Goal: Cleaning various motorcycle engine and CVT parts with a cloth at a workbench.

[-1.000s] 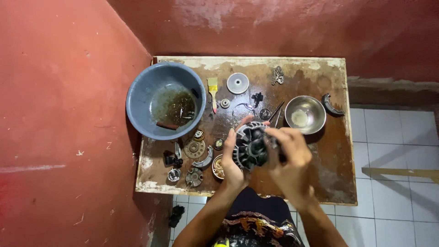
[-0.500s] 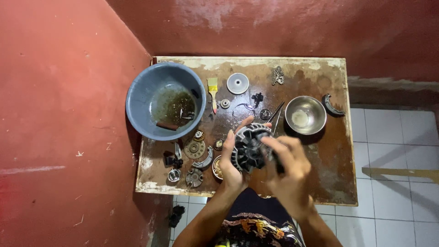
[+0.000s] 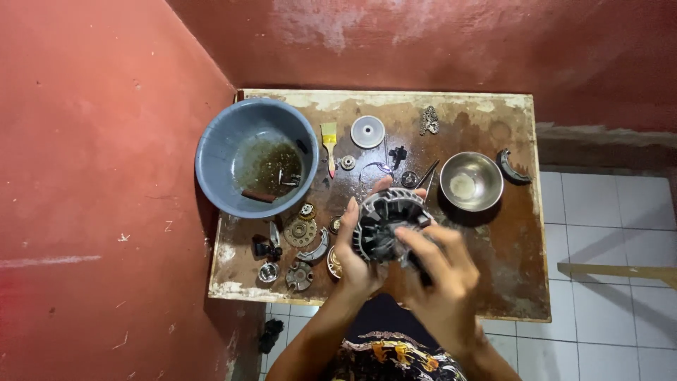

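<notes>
You are reaching both forearms up from the lower edge over the counter [image 3: 493,282], wrists bent inward. Your left hand [image 3: 356,257] is cupping the finned metal wheel [image 3: 388,220] from its left side, fingers curled round the rim. Your right hand [image 3: 441,271] is lying over its lower right, fingers folded on a dark tool whose shape is too blurred to tell. The wheel is sitting between the two hands, above the counter's middle. Counted: one blue basin [image 3: 233,141], one steel bowl [image 3: 471,181], one yellow-handled brush [image 3: 329,144], one grey disc [image 3: 367,131], one short chain [image 3: 429,120], one curved brake shoe [image 3: 513,166].
</notes>
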